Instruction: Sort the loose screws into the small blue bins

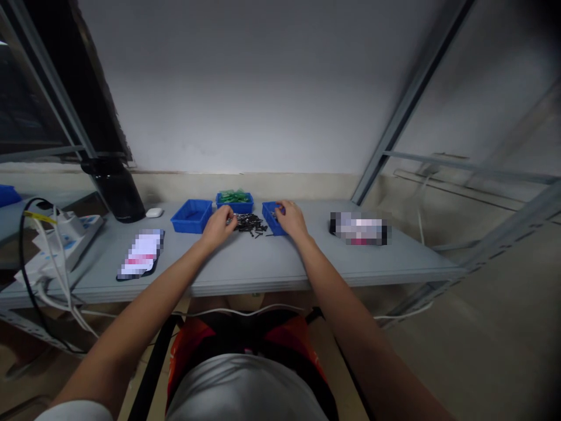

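Observation:
My left hand [220, 227] is at the left edge of a pile of small black parts [251, 224], its fingers pinched together around something too small to name. Over the right blue tray [277, 228] is my right hand [290, 217], fingertips reaching inside with the fingers bent; what they hold, if anything, is too small to tell. Behind the pile stands a blue tray [236, 207] filled with green pieces [233, 196]. Another blue tray [191, 216], with nothing visible in it, lies left of my left hand.
A phone [141, 255] and a white case [154, 213] lie on the left of the table [254, 263]. Farther left are a black bottle [116, 190] and a power strip [70, 245] with cables. A blurred-out device [359, 228] lies at the right.

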`<state>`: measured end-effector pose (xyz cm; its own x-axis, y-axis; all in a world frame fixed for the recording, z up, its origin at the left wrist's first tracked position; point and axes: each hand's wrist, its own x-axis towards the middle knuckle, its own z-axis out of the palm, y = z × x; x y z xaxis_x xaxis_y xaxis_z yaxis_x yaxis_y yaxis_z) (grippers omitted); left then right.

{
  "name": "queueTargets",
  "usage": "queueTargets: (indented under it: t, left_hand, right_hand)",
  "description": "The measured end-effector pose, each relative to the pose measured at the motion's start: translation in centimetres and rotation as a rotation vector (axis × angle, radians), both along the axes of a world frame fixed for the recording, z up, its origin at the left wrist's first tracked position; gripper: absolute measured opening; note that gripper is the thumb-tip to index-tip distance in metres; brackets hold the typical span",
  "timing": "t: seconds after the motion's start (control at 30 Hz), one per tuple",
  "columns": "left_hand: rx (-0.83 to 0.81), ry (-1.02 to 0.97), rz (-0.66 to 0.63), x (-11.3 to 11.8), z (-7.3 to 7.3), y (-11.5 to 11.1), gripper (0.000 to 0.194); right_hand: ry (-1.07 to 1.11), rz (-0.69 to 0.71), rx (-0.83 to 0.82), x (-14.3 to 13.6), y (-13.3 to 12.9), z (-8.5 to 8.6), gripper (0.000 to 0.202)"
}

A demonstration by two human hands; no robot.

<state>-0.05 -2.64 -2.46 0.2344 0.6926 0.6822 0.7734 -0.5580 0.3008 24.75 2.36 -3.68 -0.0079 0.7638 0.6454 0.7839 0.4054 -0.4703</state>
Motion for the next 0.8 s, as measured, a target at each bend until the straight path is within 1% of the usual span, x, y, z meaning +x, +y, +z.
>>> queueTargets:
  t: [0.07,0.17,0.27,0.37,0.5,0.6,0.7,0.77,0.8]
  left_hand:
    - [0.100,-0.006,-0.057,0.1,0.1,-0.2,0.017]
    - [0.222,0.058,-0.185,0.1,0.1,-0.5,0.025]
    - [0.303,0.096,-0.295,0.0,0.0,-0.7,0.034]
    - [0.348,0.100,-0.357,0.0,0.0,-0.9,0.038]
    - [0.385,0.109,-0.387,0.2,0.1,-1.0,0.038]
    - [0.468,-0.021,-0.351,-0.1,0.5,-1.2,0.037]
    - [0.497,-0.179,-0.348,-0.7,0.8,-1.3,0.028]
    - [0.482,-0.206,-0.372,-1.1,0.9,-1.3,0.022]
    - [0.460,-0.196,-0.363,-1.3,0.8,-1.2,0.020]
  right_hand:
    - [0.039,0.027,0.022,-0.2,0.1,0.0,0.028]
    - [0.098,0.044,0.043,-0.1,0.4,0.2,0.025]
    - [0.167,0.052,0.059,0.0,0.6,0.4,0.024]
    - [0.223,0.064,0.062,0.0,0.6,0.5,0.025]
    - [0.264,0.084,0.064,-0.1,0.6,0.4,0.024]
    - [0.290,0.099,0.068,-0.2,0.5,0.4,0.025]
    - [0.310,0.112,0.060,-0.3,0.3,0.7,0.026]
    - [0.319,0.108,0.055,-0.3,0.1,0.9,0.027]
    - [0.320,0.108,0.055,-0.3,0.0,1.0,0.027]
